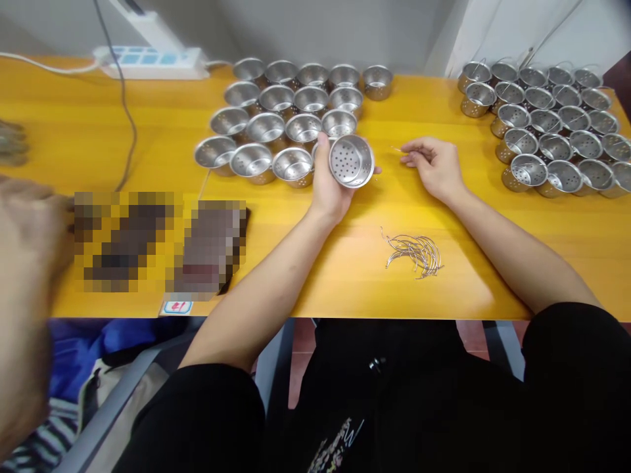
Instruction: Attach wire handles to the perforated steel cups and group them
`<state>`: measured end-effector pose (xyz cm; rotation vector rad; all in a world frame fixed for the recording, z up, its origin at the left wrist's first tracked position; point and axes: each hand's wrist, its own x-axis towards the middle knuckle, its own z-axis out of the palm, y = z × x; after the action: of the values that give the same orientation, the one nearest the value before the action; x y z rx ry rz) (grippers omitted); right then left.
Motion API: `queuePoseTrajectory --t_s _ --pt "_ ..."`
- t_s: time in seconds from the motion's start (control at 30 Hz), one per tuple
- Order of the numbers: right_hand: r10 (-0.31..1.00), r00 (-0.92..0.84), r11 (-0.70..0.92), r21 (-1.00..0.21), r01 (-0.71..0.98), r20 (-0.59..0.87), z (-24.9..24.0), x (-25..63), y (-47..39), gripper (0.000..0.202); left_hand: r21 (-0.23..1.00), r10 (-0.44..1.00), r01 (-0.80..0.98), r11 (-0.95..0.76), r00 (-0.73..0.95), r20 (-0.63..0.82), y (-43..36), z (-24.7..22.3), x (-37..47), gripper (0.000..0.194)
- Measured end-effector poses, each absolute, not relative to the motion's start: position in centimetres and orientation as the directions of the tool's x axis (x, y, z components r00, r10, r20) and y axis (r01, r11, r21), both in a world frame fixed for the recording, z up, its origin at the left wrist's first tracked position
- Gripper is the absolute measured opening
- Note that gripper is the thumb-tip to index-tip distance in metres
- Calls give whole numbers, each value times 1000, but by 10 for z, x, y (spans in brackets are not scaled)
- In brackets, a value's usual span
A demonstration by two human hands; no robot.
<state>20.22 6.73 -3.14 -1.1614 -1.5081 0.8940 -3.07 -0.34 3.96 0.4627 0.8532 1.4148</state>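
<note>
My left hand (331, 187) is wrapped round a small perforated metal cup (351, 161), tilted so that its open mouth and holed bottom face me. To the right of the cup, apart from it, my right hand (434, 164) pinches a thin metal wire (396, 148); only its tip shows past the fingers. A loose pile of curved metal wires (414, 255) lies on the table below and between my hands. Just behind my left hand stand rows of similar cups (292, 164) with no wires across them.
At the right, more perforated cups (529, 171) stand in rows, with wire handles on them. A white power strip (152, 62) and a hanging cable (129, 118) are at the back left. Blurred-out dark items (211, 243) lie left. Another person's arm (22, 295) reaches in at the left edge.
</note>
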Motion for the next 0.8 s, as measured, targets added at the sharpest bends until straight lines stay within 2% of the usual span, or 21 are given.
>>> queuePoseTrajectory --t_s 0.1,0.2,0.33,0.47,0.6,0.7,0.8 --pt "981 -81 185 -973 137 175 -23 202 63 39 732 967 -676 80 -125 -221 -1 37 -31 83" --pt "977 -191 110 -991 79 93 -10 199 55 48 730 962 -681 49 -165 -218 3 33 -34 78" --pt "948 -315 -6 -994 112 -41 5 190 43 43 789 970 -614 -27 -208 -129 6 32 -40 74" --pt "927 -352 -57 -976 211 -131 13 181 35 33 796 969 -599 -87 -237 -72 10 30 -41 87" --pt "937 -319 -49 -960 276 -139 14 177 36 26 798 964 -597 -80 -249 -90 12 29 -38 97" --pt "952 -292 13 -937 349 -95 13 180 40 18 801 970 -593 -82 -231 -72 13 25 -40 93" --pt "963 -268 108 -861 497 -34 15 187 44 20 792 968 -597 -129 -250 -32 14 21 -41 89"
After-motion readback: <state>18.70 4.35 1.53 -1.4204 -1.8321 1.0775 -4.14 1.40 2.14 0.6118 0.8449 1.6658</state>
